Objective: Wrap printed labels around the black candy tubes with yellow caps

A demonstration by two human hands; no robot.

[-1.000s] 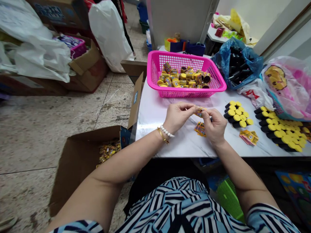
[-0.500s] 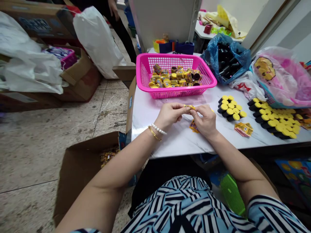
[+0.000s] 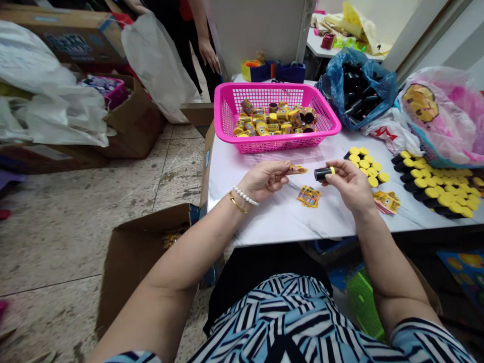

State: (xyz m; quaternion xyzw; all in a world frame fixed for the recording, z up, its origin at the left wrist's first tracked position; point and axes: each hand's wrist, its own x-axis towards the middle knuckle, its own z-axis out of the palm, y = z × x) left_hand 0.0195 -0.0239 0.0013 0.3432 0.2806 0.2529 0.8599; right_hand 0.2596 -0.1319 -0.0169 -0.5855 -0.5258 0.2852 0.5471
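Observation:
A printed yellow wrapper sleeve (image 3: 297,170) is pinched between the thumb and fingers of my left hand (image 3: 266,180). My right hand (image 3: 351,182) grips a small black bottle with a yellow cap (image 3: 322,174) by its cap end; it lies sideways, its black end towards the sleeve, the two apart. Below them a small pile of printed sleeves (image 3: 309,196) lies flat on the white table (image 3: 272,222). More sleeves (image 3: 387,202) lie right of my right hand, beside a cluster of upright yellow-capped black bottles (image 3: 365,164). A larger group of these bottles (image 3: 438,186) stands farther right.
Behind my hands, a pink basket (image 3: 278,146) holds several wrapped bottles. A blue bag (image 3: 355,111) of black bottles stands at the back right, near a plastic-covered basket (image 3: 434,111). An open carton (image 3: 128,272) sits left, below the table. Another person's hand (image 3: 208,53) hangs behind.
My hands have moved apart. My right hand has gone right and now holds a yellow-capped black bottle; my left keeps a sleeve. The other person has come further into view.

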